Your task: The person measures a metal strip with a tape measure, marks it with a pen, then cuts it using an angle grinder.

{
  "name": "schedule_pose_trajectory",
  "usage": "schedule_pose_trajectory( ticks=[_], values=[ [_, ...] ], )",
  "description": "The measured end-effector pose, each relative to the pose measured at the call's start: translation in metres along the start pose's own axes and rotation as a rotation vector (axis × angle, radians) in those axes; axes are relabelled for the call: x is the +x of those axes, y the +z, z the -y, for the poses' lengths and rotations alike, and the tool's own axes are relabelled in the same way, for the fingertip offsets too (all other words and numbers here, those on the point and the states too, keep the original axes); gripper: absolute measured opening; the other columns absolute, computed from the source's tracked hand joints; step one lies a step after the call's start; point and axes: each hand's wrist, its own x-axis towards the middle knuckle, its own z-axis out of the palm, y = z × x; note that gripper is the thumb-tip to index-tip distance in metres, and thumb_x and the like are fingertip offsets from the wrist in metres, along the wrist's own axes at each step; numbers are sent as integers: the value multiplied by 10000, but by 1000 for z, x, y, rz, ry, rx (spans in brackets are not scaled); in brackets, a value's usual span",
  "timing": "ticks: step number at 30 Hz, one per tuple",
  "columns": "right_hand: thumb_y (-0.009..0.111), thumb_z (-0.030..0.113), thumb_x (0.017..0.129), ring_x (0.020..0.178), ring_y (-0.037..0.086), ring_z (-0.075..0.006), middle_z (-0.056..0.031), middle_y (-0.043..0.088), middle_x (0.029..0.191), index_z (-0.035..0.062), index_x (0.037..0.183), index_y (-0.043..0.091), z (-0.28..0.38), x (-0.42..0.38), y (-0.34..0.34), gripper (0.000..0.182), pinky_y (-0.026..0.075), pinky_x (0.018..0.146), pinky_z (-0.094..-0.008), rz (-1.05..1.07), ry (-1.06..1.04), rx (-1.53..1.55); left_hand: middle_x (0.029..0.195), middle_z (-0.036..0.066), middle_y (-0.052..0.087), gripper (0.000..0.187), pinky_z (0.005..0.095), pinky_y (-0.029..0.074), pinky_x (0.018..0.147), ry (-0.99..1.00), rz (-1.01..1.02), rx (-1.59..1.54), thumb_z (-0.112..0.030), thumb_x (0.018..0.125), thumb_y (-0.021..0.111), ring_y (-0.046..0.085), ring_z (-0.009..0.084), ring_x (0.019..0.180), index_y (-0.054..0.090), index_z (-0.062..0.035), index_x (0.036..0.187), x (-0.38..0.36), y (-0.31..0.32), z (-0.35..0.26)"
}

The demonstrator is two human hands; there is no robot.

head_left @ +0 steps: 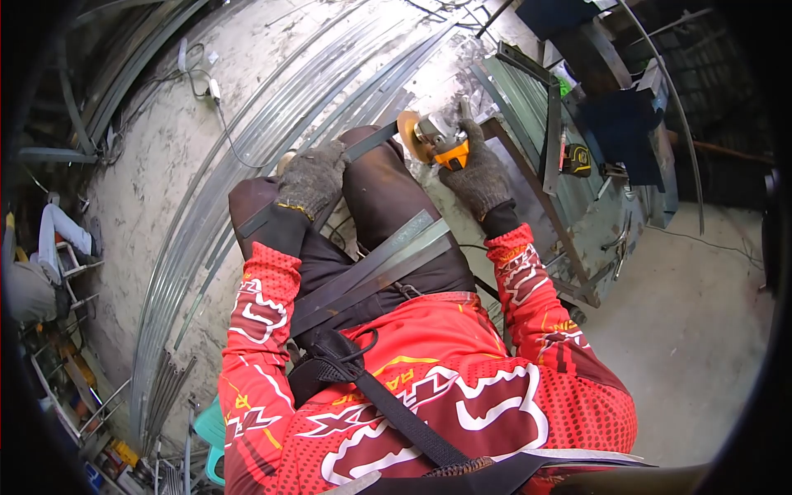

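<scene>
My right hand (480, 180), in a dark grey knit glove, is wrapped round an angle grinder (450, 152) with an orange body. Its brown disc (412, 136) is at the far end of a dark flat metal bar (373, 142). Over my knee, my gloved left hand (312, 176) is closed round that bar, whose near end sticks out behind the wrist. Two more flat metal bars (388, 262) lie slantwise across my lap.
Long metal strips (194, 202) run along the floor on the left. To the right stands a metal-topped bench (540, 216) with a yellow-and-black tape measure (577, 160). A cable with a white connector (214, 89) trails at upper left. Another person's leg (64, 231) shows at far left.
</scene>
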Motion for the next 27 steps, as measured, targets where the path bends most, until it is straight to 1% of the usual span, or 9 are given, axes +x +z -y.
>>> schedule_pose_trajectory(
  ticks=[3,6,10,16,19,21,22,24,27],
  values=[
    [806,269,713,1035,697,-417,-212,704,1139,201,1458,431,-8,0,4,837,554,856,-486,-43,-70,-2,993,217,727,252,554,538,804,23,-35,20,-293,1011,525,700,423,931,650,-94,1101,-1,2,0],
    [803,263,713,1037,699,-413,-208,701,1158,207,1459,438,-19,-3,8,833,555,857,-485,-40,-48,-27,977,215,726,246,554,538,784,68,-85,22,-288,1012,523,703,420,914,650,-91,1086,0,9,5],
    [798,253,712,1046,699,-410,-203,704,1161,216,1464,425,-32,-14,7,841,555,865,-483,-37,-38,-86,961,208,726,238,550,539,772,60,-86,4,-284,1012,522,704,419,902,647,-89,1065,-1,5,2],
    [801,250,703,1031,704,-414,-207,712,1133,226,1460,404,-41,-17,8,855,554,867,-488,-58,-58,34,946,208,722,202,541,543,765,76,-107,11,-259,994,545,705,413,900,640,-89,1047,-1,8,2],
    [807,250,701,1022,703,-421,-216,710,1109,223,1451,406,-39,-13,8,850,555,861,-489,-43,-23,92,916,190,713,162,519,551,745,125,-168,-25,-225,980,549,704,395,888,636,-95,1024,-7,8,-2],
    [813,248,700,1026,698,-431,-222,705,1099,215,1444,403,-42,-11,8,850,557,859,-486,-54,-64,132,877,151,687,119,480,557,703,203,-259,42,-196,971,550,700,353,841,630,-112,995,-12,15,-5],
    [813,248,700,1026,698,-431,-222,705,1099,215,1444,403,-42,-11,8,850,557,859,-486,-54,-64,132,877,151,687,119,480,557,703,203,-258,42,-196,971,550,700,353,841,630,-112,995,-14,20,-5],
    [836,257,694,1033,696,-433,-230,700,1100,206,1439,410,-39,-14,3,860,558,857,-486,-61,-85,107,855,115,649,92,447,552,667,196,-292,171,-189,968,551,685,310,795,621,-129,969,-18,28,-6],
    [858,272,693,1039,699,-424,-223,700,1131,212,1453,415,-30,-16,-6,881,558,867,-482,-54,-72,85,859,100,639,91,437,546,653,231,-325,191,-190,971,547,680,290,780,619,-134,968,-18,31,-5]
  ],
)
